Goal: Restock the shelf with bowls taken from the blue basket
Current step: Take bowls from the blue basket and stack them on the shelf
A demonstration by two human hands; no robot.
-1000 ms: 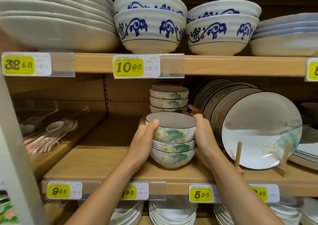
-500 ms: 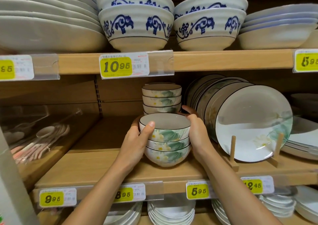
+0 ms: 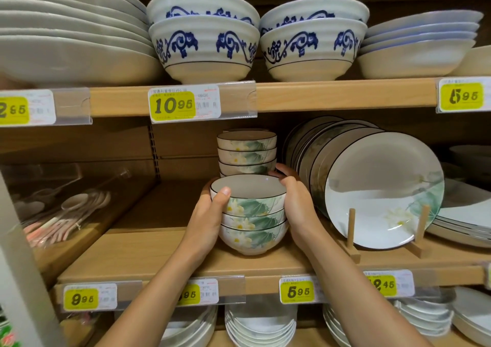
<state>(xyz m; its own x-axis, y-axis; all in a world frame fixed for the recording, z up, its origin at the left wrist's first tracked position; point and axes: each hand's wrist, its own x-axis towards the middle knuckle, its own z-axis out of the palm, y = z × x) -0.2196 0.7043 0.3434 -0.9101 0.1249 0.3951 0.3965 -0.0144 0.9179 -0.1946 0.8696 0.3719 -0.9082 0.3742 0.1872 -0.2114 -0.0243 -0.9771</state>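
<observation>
Three nested white ceramic bowls with green leaf and flower print [image 3: 253, 221] are down near the front edge of the pale wooden middle shelf [image 3: 148, 256], by the look of it. The left hand [image 3: 210, 213] and right hand [image 3: 295, 206] clasp its sides, fingers curled round. The top bowl is empty. A matching rear stack [image 3: 247, 152] stands just behind. The blue basket is out of view, so I can't tell what's left.

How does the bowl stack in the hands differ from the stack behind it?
The front stack has three bowls; the back stack shows at least four, its bottom hidden. The left hand and right hand grip the front stack; no hand grips the back stack. The front stack sits near the shelf edge, the back stack deeper in. Both share a flower-and-leaf pattern and dark rims.
</observation>
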